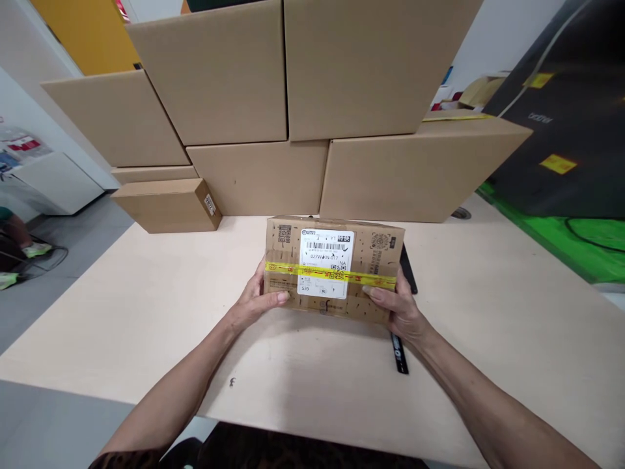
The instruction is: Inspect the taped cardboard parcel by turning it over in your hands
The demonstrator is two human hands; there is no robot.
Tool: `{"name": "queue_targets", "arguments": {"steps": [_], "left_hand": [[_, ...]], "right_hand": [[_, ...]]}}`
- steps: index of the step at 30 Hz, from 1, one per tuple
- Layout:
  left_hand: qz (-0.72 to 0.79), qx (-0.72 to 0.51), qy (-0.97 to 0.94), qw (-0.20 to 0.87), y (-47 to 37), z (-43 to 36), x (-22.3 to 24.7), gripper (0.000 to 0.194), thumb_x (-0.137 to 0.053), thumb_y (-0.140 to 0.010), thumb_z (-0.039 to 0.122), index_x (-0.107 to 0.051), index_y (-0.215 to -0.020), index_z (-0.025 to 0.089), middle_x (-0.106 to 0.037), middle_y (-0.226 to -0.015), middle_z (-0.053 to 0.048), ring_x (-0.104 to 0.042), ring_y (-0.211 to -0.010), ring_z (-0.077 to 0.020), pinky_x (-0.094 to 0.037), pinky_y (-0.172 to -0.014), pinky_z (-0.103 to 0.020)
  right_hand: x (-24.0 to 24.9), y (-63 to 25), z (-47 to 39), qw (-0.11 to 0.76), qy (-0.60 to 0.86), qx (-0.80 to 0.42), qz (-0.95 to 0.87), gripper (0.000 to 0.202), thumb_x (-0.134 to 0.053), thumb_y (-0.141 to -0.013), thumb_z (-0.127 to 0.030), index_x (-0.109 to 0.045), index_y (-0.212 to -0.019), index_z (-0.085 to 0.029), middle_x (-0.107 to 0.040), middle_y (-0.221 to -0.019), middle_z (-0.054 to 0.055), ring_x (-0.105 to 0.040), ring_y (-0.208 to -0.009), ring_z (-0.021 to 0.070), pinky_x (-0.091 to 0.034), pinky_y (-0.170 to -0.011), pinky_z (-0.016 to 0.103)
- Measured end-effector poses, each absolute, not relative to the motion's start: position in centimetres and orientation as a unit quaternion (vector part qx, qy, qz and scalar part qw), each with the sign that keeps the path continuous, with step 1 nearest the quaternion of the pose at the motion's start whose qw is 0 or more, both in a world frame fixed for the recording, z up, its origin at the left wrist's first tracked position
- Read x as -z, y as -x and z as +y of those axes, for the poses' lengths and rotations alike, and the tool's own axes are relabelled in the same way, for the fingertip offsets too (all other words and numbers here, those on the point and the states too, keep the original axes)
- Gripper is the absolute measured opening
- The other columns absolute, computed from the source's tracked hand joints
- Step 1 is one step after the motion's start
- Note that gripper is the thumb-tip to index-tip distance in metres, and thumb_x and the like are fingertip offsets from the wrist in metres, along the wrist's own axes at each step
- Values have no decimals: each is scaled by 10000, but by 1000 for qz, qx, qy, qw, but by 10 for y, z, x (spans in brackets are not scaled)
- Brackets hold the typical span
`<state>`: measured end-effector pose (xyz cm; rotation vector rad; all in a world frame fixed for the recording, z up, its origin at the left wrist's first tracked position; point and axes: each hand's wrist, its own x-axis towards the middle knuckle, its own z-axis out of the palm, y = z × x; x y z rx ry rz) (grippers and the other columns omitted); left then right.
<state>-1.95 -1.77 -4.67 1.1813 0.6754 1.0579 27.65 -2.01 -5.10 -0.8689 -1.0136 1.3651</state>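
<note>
A brown cardboard parcel box [371, 251] is tilted up toward me above the table, with a white shipping label [325, 264] and a yellow tape strip across its face. My left hand [256, 296] grips its left edge, thumb on the front and fingers mostly hidden behind. At the right edge my right hand [399, 306] holds it the same way, thumb lying just under the yellow tape. Partly hidden behind the box and my right hand is a flat black object [399, 355] on the table; its kind I cannot make out.
Large cardboard boxes [234, 78] are stacked along the back of the pale table [146, 312]. One smaller carton [161, 205] lies at the back left. Dark machinery [551, 117] stands beyond the right side, over a green floor. A person's leg [19, 231] shows at far left.
</note>
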Motion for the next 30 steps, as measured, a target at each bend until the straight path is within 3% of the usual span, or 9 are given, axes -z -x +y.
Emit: {"name": "queue_targets", "arguments": {"steps": [4,8,14,23,30], "left_hand": [[288,-473,-526,645,22,-17,44,1106,-938,-793,563,-375,-1710,305,-604,-1632,-188,-560,-1532,-434,-515,-1220,-573],[289,-501,-512,635,24,-15,42,1038,-831,-846,719,-392,-1702,329,-604,-1631,-174,-552,-1539,-420,-517,-1219,-557],[315,-519,-474,637,21,-13,43,1004,-832,-866,673,-390,-1695,319,-673,-1553,-168,-661,-1422,-409,-567,-1154,-570],[323,-578,-464,588,10,-18,34,973,-842,-862,514,-354,-1690,357,-674,-1545,-118,-650,-1425,-383,-563,-1154,-553],[326,-560,-461,606,18,-15,45,993,-843,-865,585,-337,-1698,392,-640,-1581,-118,-637,-1434,-388,-567,-1137,-547]], "right_hand": [[54,-278,-19,579,375,-588,-423,783,-968,-660,-475,-616,-1350,-366,-794,-1269,44,-764,-1167,359,-630,-1055,612],[53,-276,-21,563,364,-615,-416,863,-985,-640,-429,-601,-1411,-366,-797,-1317,53,-777,-1173,357,-649,-1039,593],[52,-272,-23,541,361,-618,-442,822,-971,-660,-433,-635,-1407,-380,-805,-1318,42,-787,-1149,341,-683,-984,550],[55,-272,-22,528,346,-625,-459,711,-942,-707,-413,-661,-1358,-369,-796,-1322,31,-775,-1162,327,-674,-1010,545],[55,-273,-22,529,346,-632,-448,738,-947,-702,-383,-646,-1375,-367,-788,-1339,41,-772,-1189,334,-662,-1034,564]]}}
